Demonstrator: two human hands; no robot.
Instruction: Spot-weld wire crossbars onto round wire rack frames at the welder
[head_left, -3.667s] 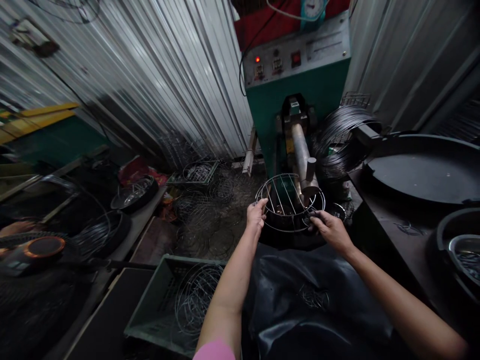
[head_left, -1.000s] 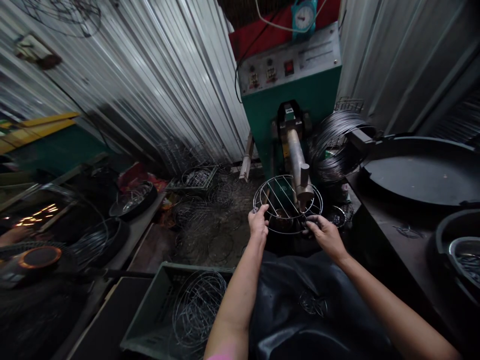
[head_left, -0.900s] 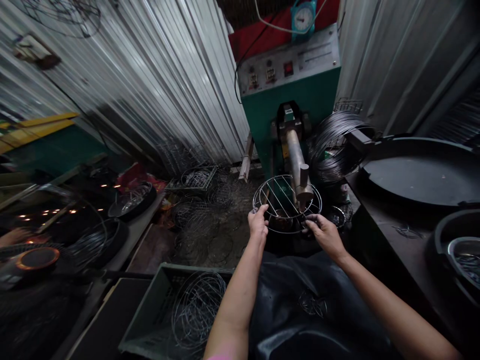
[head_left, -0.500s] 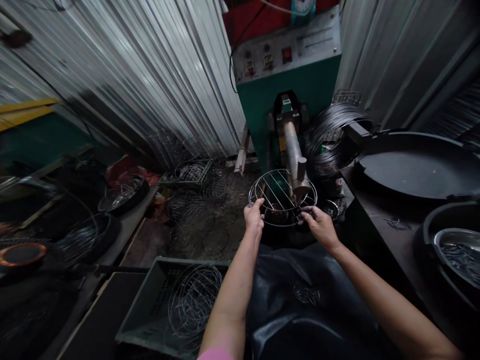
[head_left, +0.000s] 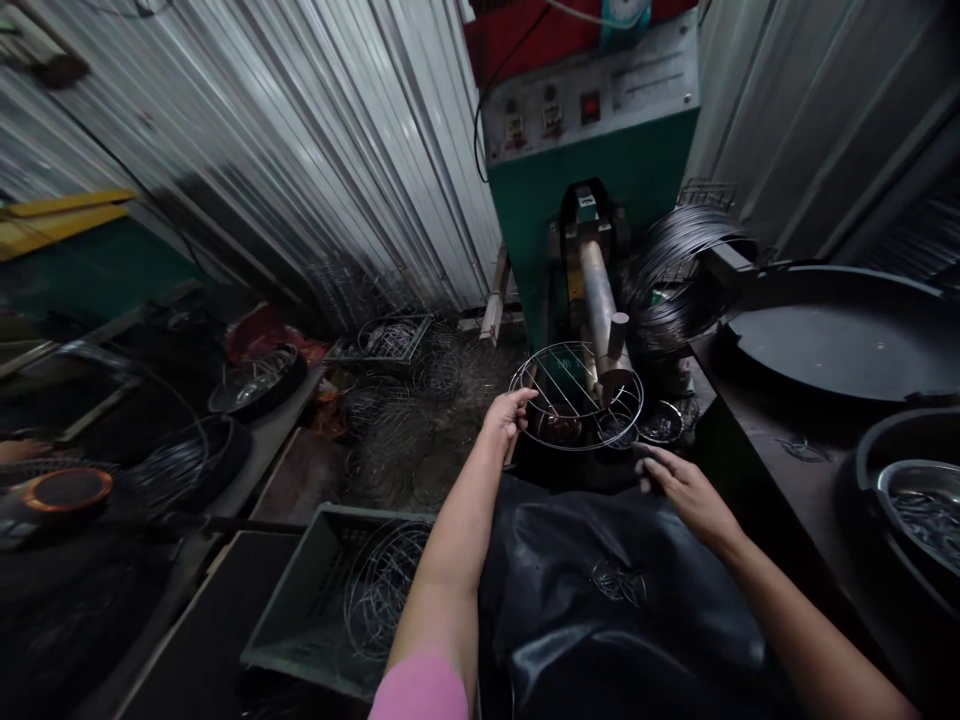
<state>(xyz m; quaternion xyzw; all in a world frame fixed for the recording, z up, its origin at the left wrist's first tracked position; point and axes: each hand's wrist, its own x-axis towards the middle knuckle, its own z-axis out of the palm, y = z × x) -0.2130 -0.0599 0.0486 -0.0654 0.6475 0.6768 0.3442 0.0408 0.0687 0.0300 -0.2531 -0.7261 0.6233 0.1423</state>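
My left hand (head_left: 511, 412) pinches the left edge of a round wire rack (head_left: 537, 438), which has concentric rings and straight bars across it. The rack lies about level under the metal electrode arm (head_left: 600, 290) of a green welding machine (head_left: 517, 215), its right part beneath the arm's tip. My right hand (head_left: 679, 485) is off the rack, just below and right of it, fingers stretched toward the left and slightly apart, with nothing visible in them. Small bent wire pieces (head_left: 619, 582) lie on the black apron (head_left: 555, 540) over my lap.
A green crate (head_left: 300, 620) with wire rings stands at lower left. Right of the machine hangs a wire coil (head_left: 690, 235). A large black pan (head_left: 832, 340) and a metal bowl (head_left: 889, 480) of small pieces sit on the right bench. Wire racks (head_left: 382, 400) pile on the floor.
My right hand has let go of the rack's near right edge and drawn back toward my lap. The left hand still holds the rack. The view has shifted slightly.
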